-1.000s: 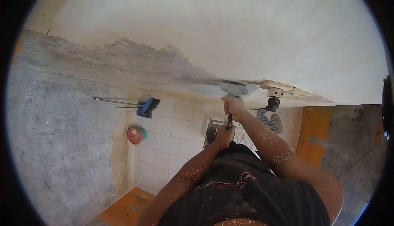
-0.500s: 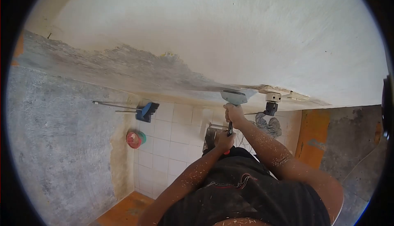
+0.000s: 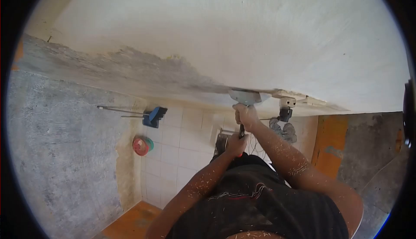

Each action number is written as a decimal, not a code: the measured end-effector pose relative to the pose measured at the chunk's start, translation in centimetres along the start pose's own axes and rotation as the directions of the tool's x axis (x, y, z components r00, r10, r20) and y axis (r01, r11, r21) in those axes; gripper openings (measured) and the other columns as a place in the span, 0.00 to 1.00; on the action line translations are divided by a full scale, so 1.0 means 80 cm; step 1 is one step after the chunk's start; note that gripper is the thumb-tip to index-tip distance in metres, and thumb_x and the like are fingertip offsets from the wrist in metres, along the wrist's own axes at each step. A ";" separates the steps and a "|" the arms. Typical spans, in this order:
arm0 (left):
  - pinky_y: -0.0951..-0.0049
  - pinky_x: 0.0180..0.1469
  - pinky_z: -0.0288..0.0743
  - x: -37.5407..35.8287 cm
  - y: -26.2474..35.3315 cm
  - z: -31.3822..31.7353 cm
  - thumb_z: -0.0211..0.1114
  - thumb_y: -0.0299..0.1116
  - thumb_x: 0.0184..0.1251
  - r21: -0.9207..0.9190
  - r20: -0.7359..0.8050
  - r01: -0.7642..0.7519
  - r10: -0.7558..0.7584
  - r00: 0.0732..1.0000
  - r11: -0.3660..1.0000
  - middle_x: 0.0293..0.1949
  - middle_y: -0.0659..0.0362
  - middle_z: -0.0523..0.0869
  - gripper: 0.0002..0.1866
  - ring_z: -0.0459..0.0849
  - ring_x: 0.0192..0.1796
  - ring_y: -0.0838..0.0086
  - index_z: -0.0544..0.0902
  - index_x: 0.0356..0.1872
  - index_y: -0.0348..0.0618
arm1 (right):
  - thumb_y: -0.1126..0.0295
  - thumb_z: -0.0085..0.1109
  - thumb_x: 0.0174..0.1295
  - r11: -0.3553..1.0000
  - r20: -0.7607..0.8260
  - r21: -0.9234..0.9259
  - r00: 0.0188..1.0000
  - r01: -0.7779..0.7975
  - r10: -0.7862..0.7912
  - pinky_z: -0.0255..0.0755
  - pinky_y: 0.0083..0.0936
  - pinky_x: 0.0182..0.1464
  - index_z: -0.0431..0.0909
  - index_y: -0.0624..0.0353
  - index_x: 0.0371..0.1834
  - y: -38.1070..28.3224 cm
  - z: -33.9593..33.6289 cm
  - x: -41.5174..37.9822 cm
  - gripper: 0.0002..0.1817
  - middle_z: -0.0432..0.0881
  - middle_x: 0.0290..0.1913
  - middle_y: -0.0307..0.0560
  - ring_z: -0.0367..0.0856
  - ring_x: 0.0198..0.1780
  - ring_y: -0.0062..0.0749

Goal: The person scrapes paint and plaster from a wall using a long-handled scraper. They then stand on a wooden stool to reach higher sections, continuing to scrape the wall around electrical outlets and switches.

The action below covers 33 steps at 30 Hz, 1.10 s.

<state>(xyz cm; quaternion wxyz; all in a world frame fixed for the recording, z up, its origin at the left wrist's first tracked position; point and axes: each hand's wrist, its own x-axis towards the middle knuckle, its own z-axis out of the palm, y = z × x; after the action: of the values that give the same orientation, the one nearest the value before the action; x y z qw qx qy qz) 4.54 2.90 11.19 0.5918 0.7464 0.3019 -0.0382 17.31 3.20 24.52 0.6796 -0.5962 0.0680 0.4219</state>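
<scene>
Both my hands are wrapped around one long-handled scraper (image 3: 246,97) with a wide, pale grey blade. My right hand (image 3: 247,116) grips it just below the blade. Closer to my body, my left hand (image 3: 236,145) is closed on the lower part of the black handle, and a bit of red shows by it. The top edge of the blade meets the white wall (image 3: 260,35), beside a patch of bare grey plaster (image 3: 151,67). Light flecks are scattered over my forearms and dark shirt.
Right of the blade, a socket (image 3: 287,102) with a black plug (image 3: 285,114) is on the wall. A grey cloth (image 3: 284,130) lies below it. On the tiled floor (image 3: 169,161) are a blue dustpan (image 3: 154,116) and a red bucket (image 3: 142,145), near the grey side wall (image 3: 65,139).
The scraper blade has shifted slightly up the wall and a little to the left. Both my hands have moved with it, keeping their grip.
</scene>
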 end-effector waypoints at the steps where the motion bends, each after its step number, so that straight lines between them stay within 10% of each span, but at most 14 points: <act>1: 0.62 0.23 0.64 0.002 -0.011 0.005 0.58 0.36 0.55 0.002 -0.007 -0.015 0.015 1.000 1.000 0.14 0.52 0.74 0.14 0.75 0.18 0.67 0.73 0.17 0.36 | 0.70 0.53 0.51 1.000 -0.011 0.018 1.000 -0.001 0.001 0.47 0.23 0.12 0.65 0.55 0.14 0.001 0.000 0.006 0.11 0.59 0.08 0.36 0.55 0.08 0.22; 3: 0.61 0.22 0.64 -0.009 -0.043 0.024 0.58 0.39 0.55 -0.110 -0.001 0.066 -0.066 0.998 0.992 0.13 0.51 0.75 0.17 0.76 0.18 0.65 0.73 0.16 0.35 | 0.70 0.53 0.51 1.000 -0.028 -0.022 1.000 0.013 -0.014 0.47 0.23 0.12 0.64 0.55 0.13 0.027 -0.014 0.017 0.12 0.59 0.08 0.37 0.54 0.08 0.23; 5: 0.60 0.22 0.63 -0.006 -0.050 0.033 0.58 0.38 0.55 -0.129 -0.083 -0.223 0.213 0.973 0.966 0.12 0.53 0.73 0.17 0.76 0.17 0.63 0.73 0.15 0.36 | 0.69 0.52 0.52 0.978 -0.012 0.060 0.980 -0.200 0.201 0.47 0.24 0.12 0.63 0.54 0.13 0.030 -0.022 0.021 0.13 0.59 0.08 0.37 0.55 0.08 0.23; 7: 0.59 0.22 0.64 -0.002 -0.007 0.021 0.59 0.37 0.54 -0.205 0.020 0.307 -0.309 0.951 0.930 0.12 0.52 0.73 0.15 0.76 0.17 0.62 0.72 0.16 0.37 | 0.70 0.52 0.52 0.993 0.038 0.033 0.993 -0.111 0.110 0.47 0.24 0.12 0.63 0.54 0.13 -0.009 -0.004 0.008 0.13 0.59 0.08 0.37 0.55 0.08 0.23; 8: 0.60 0.22 0.64 -0.002 0.002 0.005 0.59 0.38 0.54 0.054 -0.063 -0.070 0.073 0.995 0.996 0.13 0.52 0.75 0.16 0.77 0.18 0.64 0.73 0.16 0.36 | 0.71 0.52 0.52 1.000 0.090 0.010 0.996 -0.025 0.024 0.46 0.24 0.12 0.62 0.53 0.13 -0.017 0.001 -0.003 0.13 0.59 0.08 0.37 0.54 0.08 0.22; 11: 0.61 0.22 0.64 0.002 -0.028 0.009 0.59 0.40 0.54 -0.090 -0.015 -0.082 0.081 0.997 0.993 0.13 0.51 0.75 0.18 0.77 0.17 0.66 0.73 0.15 0.35 | 0.71 0.51 0.53 0.999 0.029 0.044 0.999 -0.019 0.018 0.46 0.24 0.12 0.62 0.53 0.13 0.000 -0.003 0.006 0.13 0.59 0.08 0.37 0.54 0.08 0.22; 13: 0.61 0.22 0.64 -0.017 -0.013 0.012 0.59 0.38 0.55 -0.095 0.019 0.186 -0.185 0.983 0.978 0.11 0.53 0.73 0.17 0.75 0.15 0.66 0.72 0.15 0.35 | 0.71 0.51 0.53 0.998 0.012 0.031 0.998 -0.054 0.054 0.46 0.24 0.12 0.62 0.54 0.13 0.011 -0.008 0.009 0.13 0.58 0.08 0.36 0.54 0.08 0.21; 15: 0.63 0.21 0.63 -0.026 -0.005 0.019 0.59 0.37 0.54 -0.035 -0.101 -0.241 0.237 0.966 0.970 0.09 0.55 0.70 0.17 0.72 0.13 0.70 0.70 0.13 0.36 | 0.72 0.51 0.52 0.985 0.009 0.009 0.985 -0.170 0.170 0.47 0.24 0.12 0.62 0.54 0.13 0.001 -0.006 0.004 0.13 0.59 0.08 0.37 0.55 0.09 0.22; 17: 0.66 0.19 0.62 -0.014 -0.004 0.017 0.58 0.29 0.57 -0.017 -0.105 -0.323 0.319 0.942 0.946 0.13 0.61 0.67 0.10 0.71 0.15 0.72 0.69 0.18 0.45 | 0.72 0.51 0.52 0.997 0.099 -0.047 0.993 -0.061 0.065 0.47 0.23 0.12 0.62 0.54 0.14 -0.013 -0.002 0.003 0.12 0.59 0.08 0.37 0.55 0.09 0.21; 19: 0.68 0.21 0.63 -0.010 -0.002 0.006 0.59 0.28 0.55 -0.322 0.187 0.389 -0.345 0.920 0.863 0.16 0.61 0.69 0.09 0.74 0.21 0.73 0.69 0.20 0.45 | 0.73 0.51 0.52 0.994 0.194 -0.094 0.981 0.050 -0.031 0.47 0.23 0.12 0.61 0.53 0.14 -0.010 -0.002 -0.003 0.12 0.59 0.08 0.36 0.55 0.09 0.21; 20: 0.76 0.15 0.60 -0.017 -0.004 0.002 0.59 0.29 0.57 0.198 0.005 -0.177 0.180 0.984 0.964 0.14 0.66 0.67 0.09 0.70 0.15 0.79 0.69 0.21 0.46 | 0.73 0.51 0.52 1.000 0.138 -0.024 0.990 -0.015 0.018 0.46 0.23 0.12 0.61 0.53 0.14 -0.012 0.000 -0.001 0.12 0.59 0.08 0.36 0.55 0.08 0.21; 23: 0.67 0.18 0.61 -0.017 -0.017 0.012 0.58 0.38 0.54 -0.348 0.061 0.179 -0.168 0.984 0.920 0.08 0.59 0.70 0.19 0.69 0.13 0.76 0.70 0.10 0.37 | 0.73 0.51 0.52 0.995 0.031 0.015 0.995 -0.095 0.094 0.46 0.22 0.12 0.61 0.53 0.14 0.010 0.000 0.000 0.12 0.59 0.09 0.36 0.54 0.08 0.21; 31: 0.64 0.20 0.63 -0.023 0.011 -0.008 0.57 0.33 0.53 -0.309 0.070 0.183 -0.170 0.983 0.933 0.09 0.55 0.69 0.14 0.70 0.14 0.73 0.69 0.13 0.38 | 0.72 0.51 0.52 0.996 0.103 0.051 0.992 -0.078 0.072 0.48 0.24 0.11 0.63 0.54 0.14 -0.005 0.008 -0.003 0.11 0.60 0.08 0.37 0.56 0.07 0.22; 33: 0.77 0.11 0.56 -0.016 -0.056 0.017 0.57 0.38 0.62 -0.231 0.042 -0.108 0.121 0.992 0.967 0.10 0.67 0.67 0.16 0.66 0.09 0.82 0.70 0.15 0.46 | 0.72 0.52 0.52 0.999 -0.036 -0.041 0.999 -0.026 0.024 0.48 0.24 0.11 0.65 0.54 0.14 0.015 0.006 -0.006 0.11 0.62 0.09 0.38 0.56 0.08 0.23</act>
<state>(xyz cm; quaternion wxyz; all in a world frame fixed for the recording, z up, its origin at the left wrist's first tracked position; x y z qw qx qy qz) 1.69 1.66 7.46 0.6830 0.6885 0.2438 0.0101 16.04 3.33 24.03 0.6606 -0.6166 0.0790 0.4210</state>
